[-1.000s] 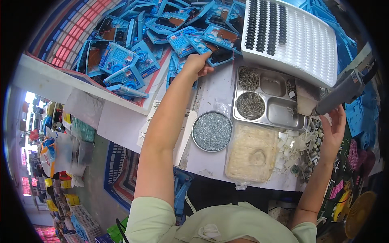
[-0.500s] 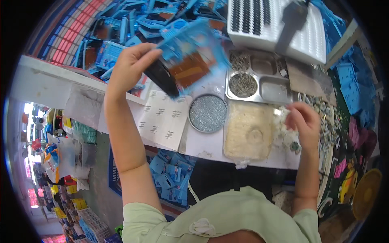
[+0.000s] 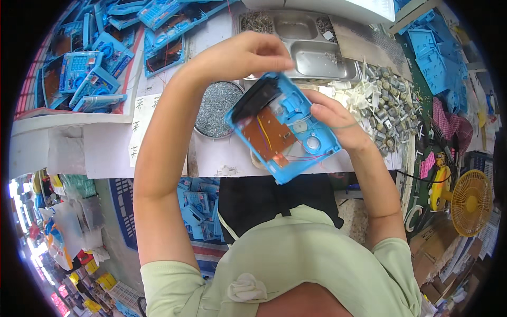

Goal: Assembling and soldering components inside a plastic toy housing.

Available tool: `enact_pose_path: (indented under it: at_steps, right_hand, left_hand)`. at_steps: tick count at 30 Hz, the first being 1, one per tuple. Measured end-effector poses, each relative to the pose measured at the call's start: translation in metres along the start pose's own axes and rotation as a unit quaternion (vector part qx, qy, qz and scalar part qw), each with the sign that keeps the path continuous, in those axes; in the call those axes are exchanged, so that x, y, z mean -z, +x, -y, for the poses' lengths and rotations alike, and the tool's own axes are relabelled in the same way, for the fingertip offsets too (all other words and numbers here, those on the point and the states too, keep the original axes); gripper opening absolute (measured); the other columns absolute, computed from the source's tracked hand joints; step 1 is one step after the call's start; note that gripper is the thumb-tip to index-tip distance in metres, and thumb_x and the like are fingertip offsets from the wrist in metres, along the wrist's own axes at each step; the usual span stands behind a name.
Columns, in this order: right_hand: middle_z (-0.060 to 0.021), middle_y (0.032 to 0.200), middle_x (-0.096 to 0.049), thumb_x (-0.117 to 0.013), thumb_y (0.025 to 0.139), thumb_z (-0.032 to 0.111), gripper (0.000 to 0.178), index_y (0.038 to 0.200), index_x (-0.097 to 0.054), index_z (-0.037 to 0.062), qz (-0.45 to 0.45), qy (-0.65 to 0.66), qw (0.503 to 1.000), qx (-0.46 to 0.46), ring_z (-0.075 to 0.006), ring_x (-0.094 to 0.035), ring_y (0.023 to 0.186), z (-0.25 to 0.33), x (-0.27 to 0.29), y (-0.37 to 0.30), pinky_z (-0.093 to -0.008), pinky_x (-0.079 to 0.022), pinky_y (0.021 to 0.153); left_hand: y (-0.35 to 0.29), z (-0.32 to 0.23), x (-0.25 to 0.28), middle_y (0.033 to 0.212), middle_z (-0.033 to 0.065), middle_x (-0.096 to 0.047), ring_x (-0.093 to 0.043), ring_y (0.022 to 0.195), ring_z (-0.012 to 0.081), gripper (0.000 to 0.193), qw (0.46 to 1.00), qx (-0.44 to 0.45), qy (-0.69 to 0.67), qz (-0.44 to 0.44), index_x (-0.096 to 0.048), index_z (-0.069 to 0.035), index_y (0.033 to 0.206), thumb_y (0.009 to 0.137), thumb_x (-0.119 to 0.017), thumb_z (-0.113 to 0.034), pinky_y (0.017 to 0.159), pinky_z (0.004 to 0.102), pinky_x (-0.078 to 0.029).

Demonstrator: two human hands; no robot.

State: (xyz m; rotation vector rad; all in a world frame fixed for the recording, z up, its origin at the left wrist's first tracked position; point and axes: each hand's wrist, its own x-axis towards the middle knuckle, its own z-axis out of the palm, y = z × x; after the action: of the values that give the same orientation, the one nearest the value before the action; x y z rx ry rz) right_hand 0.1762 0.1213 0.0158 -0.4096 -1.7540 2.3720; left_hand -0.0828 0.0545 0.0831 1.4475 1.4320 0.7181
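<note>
Across the white desk [image 3: 207, 158], right fingers [image 3: 323, 99] grip an open blue plastic case [image 3: 282, 129] slanting lengthwise down rightward; left fingers [image 3: 272, 44], half-open, hover near its upper end

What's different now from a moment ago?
The blue housing has come from the pile of blue housings toward the person's body. The left hand, which carried it, is now by its upper edge, contact unclear. The right hand, earlier near the grey power tool, now holds its right side. That tool is out of view. The round dish and metal tray stayed put.
</note>
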Motion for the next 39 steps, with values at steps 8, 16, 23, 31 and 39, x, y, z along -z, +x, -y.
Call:
enact_pose_path:
  at_steps: [8,16,23,31,39]
  right_hand:
    - [-0.0093,0.095,-0.065,-0.065,0.086,0.006,0.040,0.126,-0.062,0.0088,-0.207,-0.522,0.817,0.136,-0.0239,-0.060,0.091,-0.019,-0.008,-0.023,-0.0350,-0.050,0.076]
    - [-0.0079,0.083,-0.057,-0.068,0.075,-0.001,0.031,0.105,-0.068,0.0081,-0.215,-0.616,0.730,0.204,-0.0302,-0.053,0.081,-0.044,-0.006,-0.015,-0.0411,-0.047,0.071]
    - [-0.0100,0.087,-0.062,-0.068,0.075,-0.002,0.043,0.117,-0.064,0.0053,-0.120,-0.536,0.824,0.142,-0.0310,-0.057,0.077,-0.007,-0.033,-0.061,-0.0408,-0.047,0.067]
    - [-0.0101,0.086,-0.065,-0.064,0.072,-0.006,0.037,0.108,-0.068,0.0044,-0.024,-0.452,0.863,0.226,-0.0292,-0.058,0.071,-0.002,-0.023,-0.066,-0.0401,-0.047,0.062]
    - [-0.0052,0.094,-0.063,-0.072,0.077,0.015,0.023,0.099,-0.070,0.0085,0.026,-0.578,0.774,0.256,-0.0285,-0.057,0.096,-0.022,-0.029,-0.031,-0.0434,-0.044,0.086]
  left_hand:
    - [-0.094,0.016,-0.132,0.095,0.0104,-0.063,-0.063,0.092,0.0288,0.019,0.956,-0.151,0.172,-0.185,-0.064,-0.007,0.093,0.080,-0.075,-0.014,0.080,0.0436,-0.049]
    - [-0.106,0.061,-0.153,0.100,0.0051,-0.062,-0.062,0.096,0.0264,0.032,0.928,-0.155,0.288,-0.177,-0.065,-0.009,0.099,0.072,-0.081,-0.013,0.085,0.0415,-0.043]
    - [-0.074,0.019,-0.176,0.104,0.0041,-0.059,-0.056,0.102,0.0260,0.045,0.926,-0.101,0.266,-0.249,-0.064,-0.010,0.111,0.071,-0.081,-0.020,0.094,0.0461,-0.035]
    - [-0.067,0.049,-0.200,0.087,0.0015,-0.054,-0.053,0.086,0.0206,0.024,0.875,-0.203,0.336,-0.285,-0.065,-0.011,0.093,0.074,-0.071,-0.023,0.087,0.0418,-0.037]
    - [-0.098,0.066,-0.194,0.080,-0.0008,-0.055,-0.055,0.074,0.0167,0.018,0.863,-0.315,0.281,-0.277,-0.067,-0.011,0.090,0.073,-0.068,-0.017,0.067,0.0339,-0.042]
